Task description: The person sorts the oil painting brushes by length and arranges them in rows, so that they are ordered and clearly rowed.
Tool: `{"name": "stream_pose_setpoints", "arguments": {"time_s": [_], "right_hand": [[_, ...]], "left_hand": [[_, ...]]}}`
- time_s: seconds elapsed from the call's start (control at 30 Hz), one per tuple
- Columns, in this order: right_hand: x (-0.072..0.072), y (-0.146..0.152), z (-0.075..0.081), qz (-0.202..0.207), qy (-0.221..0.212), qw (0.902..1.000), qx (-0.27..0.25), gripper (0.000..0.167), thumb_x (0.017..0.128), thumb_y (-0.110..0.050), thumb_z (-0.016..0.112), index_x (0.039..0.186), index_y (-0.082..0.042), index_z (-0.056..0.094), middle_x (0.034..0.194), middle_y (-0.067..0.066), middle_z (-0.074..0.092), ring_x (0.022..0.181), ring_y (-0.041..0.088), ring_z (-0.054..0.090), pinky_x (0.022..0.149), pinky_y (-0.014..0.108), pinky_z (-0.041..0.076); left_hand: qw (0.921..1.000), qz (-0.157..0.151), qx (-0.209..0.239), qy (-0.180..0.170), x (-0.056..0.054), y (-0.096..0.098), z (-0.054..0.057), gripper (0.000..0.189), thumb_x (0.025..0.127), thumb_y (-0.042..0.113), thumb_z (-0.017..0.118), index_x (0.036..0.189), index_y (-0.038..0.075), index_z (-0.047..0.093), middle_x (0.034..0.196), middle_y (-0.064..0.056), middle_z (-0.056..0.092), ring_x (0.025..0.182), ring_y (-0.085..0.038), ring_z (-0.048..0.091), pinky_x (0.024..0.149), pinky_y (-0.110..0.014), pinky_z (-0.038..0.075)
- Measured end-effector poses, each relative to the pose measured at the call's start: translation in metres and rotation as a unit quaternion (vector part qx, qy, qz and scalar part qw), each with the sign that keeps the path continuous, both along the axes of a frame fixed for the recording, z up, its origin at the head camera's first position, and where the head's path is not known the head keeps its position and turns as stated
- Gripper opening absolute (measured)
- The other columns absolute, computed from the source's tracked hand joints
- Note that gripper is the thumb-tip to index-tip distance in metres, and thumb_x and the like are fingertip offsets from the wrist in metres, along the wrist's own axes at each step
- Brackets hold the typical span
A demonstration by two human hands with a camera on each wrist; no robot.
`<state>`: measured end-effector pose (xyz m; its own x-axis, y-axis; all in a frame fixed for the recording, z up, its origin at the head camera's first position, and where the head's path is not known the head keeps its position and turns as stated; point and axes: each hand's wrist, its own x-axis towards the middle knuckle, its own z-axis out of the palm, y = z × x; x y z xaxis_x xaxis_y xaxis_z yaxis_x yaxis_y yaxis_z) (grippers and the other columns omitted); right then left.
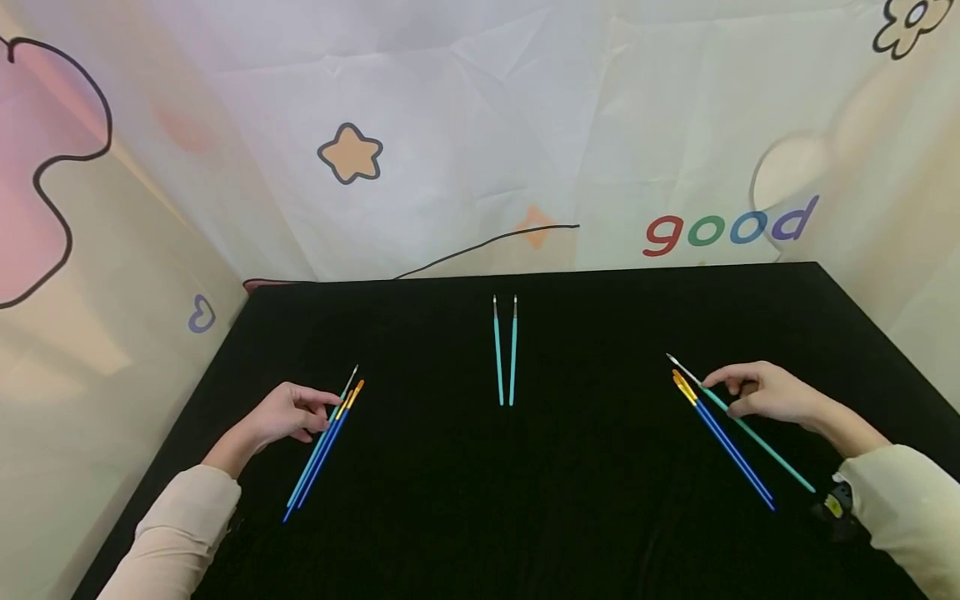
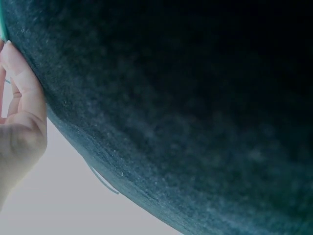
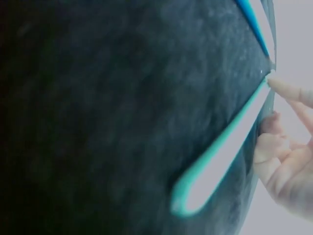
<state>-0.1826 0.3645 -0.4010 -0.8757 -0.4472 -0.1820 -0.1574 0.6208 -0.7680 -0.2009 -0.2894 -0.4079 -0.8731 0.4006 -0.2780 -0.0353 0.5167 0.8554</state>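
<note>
At the left of the black table, my left hand pinches a light-blue paintbrush with thumb and index finger. It lies close against two blue paintbrushes with orange bristles. In the left wrist view, the thumb meets the brush's teal handle. On the right, my right hand rests its index fingertip on a teal paintbrush with a pale tip. The right wrist view shows the thumb apart from that handle. Two more blue paintbrushes lie just left of it.
Two light-blue paintbrushes lie nearly parallel at the table's middle, tips pointing away. A printed cloth with a star and the word "good" hangs behind the black tabletop. A small dark object shows by the right sleeve.
</note>
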Motion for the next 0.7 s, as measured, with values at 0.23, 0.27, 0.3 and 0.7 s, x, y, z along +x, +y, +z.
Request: {"name": "stream_pose_setpoints", "arguments": {"time_s": [0.23, 0.27, 0.3, 0.7], "right_hand": [[0.019, 0.005, -0.003, -0.007, 0.099, 0.9924, 0.073, 0.042, 0.081, -0.011, 0.066, 0.118, 0.006, 0.054, 0.081, 0.003, 0.044, 0.06, 0.008, 0.039, 0.05, 0.023, 0.036], [0.022, 0.005, -0.005, -0.01, 0.121, 0.9886, 0.09, 0.043, 0.082, -0.013, 0.066, 0.118, 0.005, 0.055, 0.08, 0.002, 0.043, 0.061, 0.008, 0.038, 0.05, 0.023, 0.035], [0.025, 0.005, -0.007, -0.012, 0.141, 0.9843, 0.106, 0.044, 0.082, -0.015, 0.067, 0.119, 0.005, 0.055, 0.08, 0.001, 0.043, 0.062, 0.007, 0.037, 0.051, 0.023, 0.034], [0.046, 0.007, -0.036, -0.008, 0.341, 0.9205, 0.19, 0.055, 0.081, -0.02, 0.068, 0.131, -0.005, 0.049, 0.08, -0.003, 0.026, 0.071, 0.01, 0.023, 0.061, 0.021, 0.018]], "left_hand": [[0.9999, 0.011, -0.012, 0.003, 0.0, 0.003, 0.0, 0.039, 0.083, 0.002, 0.061, 0.119, -0.01, 0.054, 0.077, -0.007, 0.057, 0.072, -0.017, 0.056, 0.061, -0.034, 0.054], [0.9998, 0.012, -0.013, 0.004, 0.0, 0.003, 0.0, 0.039, 0.083, 0.002, 0.061, 0.119, -0.009, 0.054, 0.077, -0.007, 0.057, 0.072, -0.017, 0.056, 0.061, -0.034, 0.054], [0.9998, 0.012, -0.014, 0.005, 0.0, 0.003, 0.0, 0.039, 0.083, 0.002, 0.061, 0.12, -0.009, 0.054, 0.078, -0.007, 0.057, 0.072, -0.018, 0.056, 0.061, -0.035, 0.054], [0.9999, 0.003, -0.01, 0.004, 0.001, 0.004, -0.001, 0.04, 0.084, 0.004, 0.06, 0.121, -0.009, 0.052, 0.079, -0.008, 0.056, 0.073, -0.017, 0.057, 0.062, -0.034, 0.054]]}}
